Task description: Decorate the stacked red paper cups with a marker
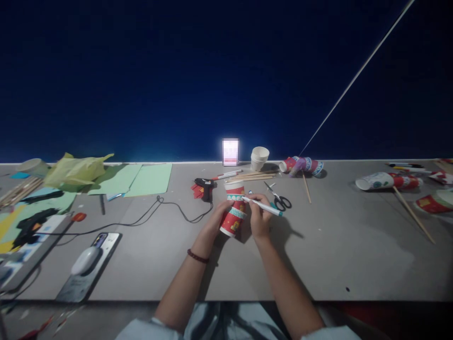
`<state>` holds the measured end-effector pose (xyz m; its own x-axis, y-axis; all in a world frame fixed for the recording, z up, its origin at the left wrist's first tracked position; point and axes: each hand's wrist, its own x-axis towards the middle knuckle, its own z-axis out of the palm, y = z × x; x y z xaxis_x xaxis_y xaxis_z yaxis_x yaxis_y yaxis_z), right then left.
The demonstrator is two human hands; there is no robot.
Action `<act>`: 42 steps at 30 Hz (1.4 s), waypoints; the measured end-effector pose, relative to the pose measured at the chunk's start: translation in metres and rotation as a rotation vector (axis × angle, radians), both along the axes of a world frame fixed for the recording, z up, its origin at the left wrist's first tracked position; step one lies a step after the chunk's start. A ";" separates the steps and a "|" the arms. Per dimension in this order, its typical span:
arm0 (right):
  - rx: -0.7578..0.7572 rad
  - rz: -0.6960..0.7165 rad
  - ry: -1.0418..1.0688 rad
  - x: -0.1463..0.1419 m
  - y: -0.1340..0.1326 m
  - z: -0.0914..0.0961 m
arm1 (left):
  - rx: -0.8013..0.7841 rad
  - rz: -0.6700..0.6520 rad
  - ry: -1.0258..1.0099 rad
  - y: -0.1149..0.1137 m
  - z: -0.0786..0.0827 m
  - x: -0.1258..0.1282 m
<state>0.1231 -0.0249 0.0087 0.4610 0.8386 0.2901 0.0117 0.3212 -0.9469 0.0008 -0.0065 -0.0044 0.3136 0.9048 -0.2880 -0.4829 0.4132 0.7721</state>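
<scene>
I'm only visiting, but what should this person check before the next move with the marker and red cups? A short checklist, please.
1. Left hand steadying the red cups: ok, it grips their side.
2. Right hand holding the marker: ok.
3. Marker pointed at the cups: ok, one end meets their upper part.
4. Scissors well away from the right hand: not ok, they lie close beside it.
5. Glue gun switched off: cannot tell; it lies on the table.
</scene>
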 end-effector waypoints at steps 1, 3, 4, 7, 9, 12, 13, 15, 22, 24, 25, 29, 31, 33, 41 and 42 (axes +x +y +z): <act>-0.004 0.003 -0.006 0.000 0.000 0.000 | 0.006 -0.001 0.004 0.000 0.000 0.000; -0.006 0.010 -0.007 0.000 0.000 0.000 | 0.019 -0.005 0.010 -0.001 0.001 0.000; -0.003 0.013 -0.005 0.000 0.000 0.001 | 0.024 -0.009 0.011 -0.001 0.001 0.000; 0.014 0.014 0.002 0.000 0.000 0.001 | 0.034 -0.005 0.007 -0.001 0.001 -0.001; 0.018 0.013 0.001 0.000 0.000 0.001 | 0.033 0.001 0.003 -0.001 0.000 -0.001; 0.014 0.004 -0.013 0.001 0.000 0.000 | 0.039 0.001 0.005 -0.001 0.000 -0.001; 0.014 0.001 -0.017 0.001 0.000 0.000 | 0.044 0.001 0.004 -0.001 0.000 -0.001; 0.014 0.000 -0.020 0.000 0.000 0.000 | 0.051 0.003 0.001 -0.002 0.001 -0.001; 0.005 -0.009 -0.034 0.000 0.000 -0.001 | 0.046 0.010 0.019 -0.001 0.001 0.000; 0.011 -0.003 -0.028 0.000 0.000 -0.001 | 0.053 0.004 0.016 -0.001 0.001 0.000; 0.012 0.000 -0.024 0.000 0.000 -0.001 | 0.059 0.003 0.013 -0.001 0.001 0.000; 0.002 -0.001 -0.020 0.000 -0.001 0.001 | 0.054 0.008 0.014 -0.001 0.003 0.000; 0.002 -0.011 -0.023 -0.001 -0.001 0.002 | 0.042 0.012 0.017 -0.001 0.004 0.000; 0.005 -0.016 -0.020 -0.001 0.000 0.002 | 0.042 0.015 0.018 -0.001 0.004 0.000; 0.015 0.000 -0.010 0.001 0.000 -0.001 | 0.046 0.007 0.012 0.000 0.002 -0.001; 0.015 -0.001 -0.012 0.000 0.000 -0.001 | 0.045 0.009 0.012 0.000 0.002 -0.001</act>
